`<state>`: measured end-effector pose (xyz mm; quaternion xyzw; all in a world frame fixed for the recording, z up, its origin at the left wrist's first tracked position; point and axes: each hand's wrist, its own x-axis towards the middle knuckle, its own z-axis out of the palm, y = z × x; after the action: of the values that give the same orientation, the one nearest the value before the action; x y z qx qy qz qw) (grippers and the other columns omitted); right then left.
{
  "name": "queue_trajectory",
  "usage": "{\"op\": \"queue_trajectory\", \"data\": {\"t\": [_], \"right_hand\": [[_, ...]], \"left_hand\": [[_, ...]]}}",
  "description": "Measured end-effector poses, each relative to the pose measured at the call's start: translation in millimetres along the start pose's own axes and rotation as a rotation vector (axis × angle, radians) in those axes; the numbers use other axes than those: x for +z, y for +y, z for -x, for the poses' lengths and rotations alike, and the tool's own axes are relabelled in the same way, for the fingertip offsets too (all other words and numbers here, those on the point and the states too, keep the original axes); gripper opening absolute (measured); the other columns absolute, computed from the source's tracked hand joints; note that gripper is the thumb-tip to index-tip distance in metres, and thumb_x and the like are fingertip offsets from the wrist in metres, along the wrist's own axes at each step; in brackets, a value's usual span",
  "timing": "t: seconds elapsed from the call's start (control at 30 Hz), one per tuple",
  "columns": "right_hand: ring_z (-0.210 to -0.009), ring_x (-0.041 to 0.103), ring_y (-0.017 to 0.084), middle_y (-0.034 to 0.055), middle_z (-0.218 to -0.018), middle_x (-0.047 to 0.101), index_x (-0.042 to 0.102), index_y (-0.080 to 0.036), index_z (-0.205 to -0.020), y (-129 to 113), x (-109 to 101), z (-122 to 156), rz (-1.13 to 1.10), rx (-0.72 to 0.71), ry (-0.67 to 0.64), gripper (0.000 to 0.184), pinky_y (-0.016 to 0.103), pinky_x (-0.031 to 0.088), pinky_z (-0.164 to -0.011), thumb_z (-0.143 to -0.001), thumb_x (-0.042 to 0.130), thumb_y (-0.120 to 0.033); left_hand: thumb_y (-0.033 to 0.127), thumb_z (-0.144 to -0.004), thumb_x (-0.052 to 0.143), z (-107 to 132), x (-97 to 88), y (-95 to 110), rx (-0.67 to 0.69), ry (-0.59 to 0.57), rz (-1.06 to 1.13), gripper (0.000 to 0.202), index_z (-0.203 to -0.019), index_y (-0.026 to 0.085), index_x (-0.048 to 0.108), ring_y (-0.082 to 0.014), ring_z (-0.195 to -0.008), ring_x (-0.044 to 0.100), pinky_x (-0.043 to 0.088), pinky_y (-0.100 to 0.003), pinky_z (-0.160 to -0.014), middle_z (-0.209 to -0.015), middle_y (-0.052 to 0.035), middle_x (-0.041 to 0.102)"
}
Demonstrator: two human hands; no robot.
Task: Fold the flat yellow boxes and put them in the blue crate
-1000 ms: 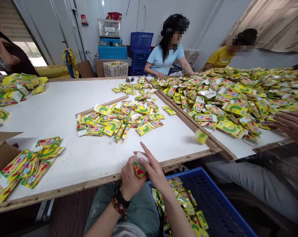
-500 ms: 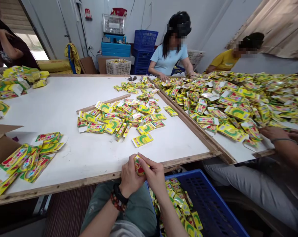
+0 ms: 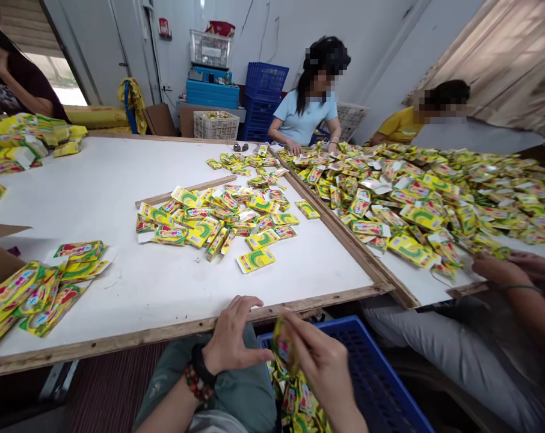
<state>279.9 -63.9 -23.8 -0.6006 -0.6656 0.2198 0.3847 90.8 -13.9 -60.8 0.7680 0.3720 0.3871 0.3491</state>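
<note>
My right hand (image 3: 324,355) pinches a small yellow, red and green printed carton (image 3: 284,343) above a blue plastic crate (image 3: 381,367); the carton is blurred by motion. Beside it, my left hand (image 3: 236,337) is empty with thumb and fingers spread, at the wooden front edge of the white table (image 3: 155,288). Many similar small cartons (image 3: 299,397) lie in the crate below. Ahead of my hands, a loose heap of the same cartons (image 3: 204,228) lies on the table, one single carton (image 3: 257,260) closest to me.
Flattened larger-looking cartons (image 3: 47,291) and a cardboard box (image 3: 2,264) are at the left. A wooden strip (image 3: 340,240) divides the table from a big carton heap (image 3: 412,198) at right. A co-worker's hand (image 3: 498,270) works there; other people sit across and at the left.
Both hands held the carton together over the table edge. Now my left hand has let go and opened, while my right hand has carried the carton right and down over the crate.
</note>
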Motion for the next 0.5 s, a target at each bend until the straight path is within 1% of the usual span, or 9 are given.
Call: {"op": "queue_trajectory", "data": {"t": [0.03,0.1,0.13,0.17,0.23,0.3,0.37,0.43,0.5], "right_hand": [[-0.079,0.073,0.027,0.0076,-0.099,0.076,0.071,-0.028,-0.113,13,-14,6,0.093,0.056,0.023,0.031,0.035,0.058,-0.067,-0.088,0.053,-0.032],[-0.088,0.072,0.032,0.0099,-0.098,0.076,0.074,-0.027,-0.106,37,-33,11,0.301,0.161,-0.003,0.031,0.04,0.058,-0.072,-0.086,0.054,-0.04],[-0.096,0.069,0.035,0.0112,-0.101,0.075,0.074,-0.026,-0.106,46,-35,8,0.401,0.187,-0.036,0.033,0.044,0.057,-0.076,-0.084,0.056,-0.044],[-0.106,0.065,0.037,0.0126,-0.108,0.073,0.072,-0.025,-0.109,52,-31,2,0.482,0.186,-0.072,0.037,0.048,0.054,-0.082,-0.083,0.057,-0.047],[-0.124,0.052,0.038,0.016,-0.128,0.062,0.063,-0.021,-0.124,52,-5,-22,0.575,0.128,-0.123,0.05,0.054,0.045,-0.096,-0.083,0.058,-0.047],[-0.134,0.04,0.034,0.0212,-0.142,0.047,0.05,-0.013,-0.136,42,35,-57,0.583,0.053,-0.155,0.058,0.051,0.037,-0.104,-0.085,0.056,-0.04],[-0.139,0.029,0.04,0.0269,-0.148,0.035,0.044,-0.006,-0.139,28,73,-96,0.603,0.036,-0.187,0.067,0.056,0.03,-0.107,-0.08,0.065,-0.032],[-0.137,0.033,0.04,0.0297,-0.144,0.04,0.048,-0.003,-0.134,17,95,-127,0.577,0.016,-0.207,0.061,0.054,0.029,-0.107,-0.078,0.065,-0.021],[-0.127,0.049,0.036,0.0282,-0.131,0.055,0.056,-0.004,-0.126,12,98,-143,0.536,-0.002,-0.211,0.045,0.046,0.038,-0.102,-0.082,0.057,-0.012]], "left_hand": [[0.045,-0.073,0.067,1,-3.3,1,-0.019,0.006,0.021,0.053,-0.117,0.022,0.049,-0.0235,-0.093,0.058,0.051,-0.035,-0.075,-0.108,-0.0079,0.06],[0.04,-0.084,0.058,3,-6.9,3,-0.117,0.069,0.043,0.032,-0.11,0.022,0.054,-0.02,-0.085,0.058,0.05,-0.032,-0.071,-0.098,-0.0061,0.06],[0.037,-0.087,0.053,3,-7.1,4,-0.166,0.11,0.048,0.024,-0.105,0.022,0.055,-0.0187,-0.082,0.057,0.05,-0.031,-0.069,-0.094,-0.0053,0.06],[0.034,-0.09,0.05,2,-6.2,5,-0.204,0.152,0.052,0.019,-0.102,0.021,0.056,-0.0176,-0.08,0.057,0.049,-0.03,-0.068,-0.091,-0.0048,0.06],[0.03,-0.092,0.045,0,-2.3,6,-0.232,0.219,0.058,0.016,-0.099,0.021,0.056,-0.0167,-0.08,0.057,0.049,-0.029,-0.068,-0.091,-0.0048,0.06],[0.026,-0.093,0.042,-2,2.2,6,-0.214,0.264,0.04,0.017,-0.101,0.02,0.056,-0.0174,-0.085,0.058,0.051,-0.03,-0.072,-0.095,-0.0058,0.061],[0.02,-0.093,0.04,-4,4.6,5,-0.188,0.303,0.002,0.02,-0.106,0.02,0.055,-0.0187,-0.092,0.058,0.052,-0.032,-0.076,-0.101,-0.007,0.061],[0.016,-0.09,0.041,-4,3.5,2,-0.18,0.348,-0.028,0.028,-0.116,0.021,0.052,-0.0199,-0.099,0.057,0.054,-0.034,-0.078,-0.111,-0.0088,0.06],[0.014,-0.088,0.044,-6,-0.8,-4,-0.181,0.393,-0.063,0.042,-0.129,0.021,0.043,-0.0215,-0.108,0.055,0.055,-0.036,-0.082,-0.125,-0.0114,0.054]]}}
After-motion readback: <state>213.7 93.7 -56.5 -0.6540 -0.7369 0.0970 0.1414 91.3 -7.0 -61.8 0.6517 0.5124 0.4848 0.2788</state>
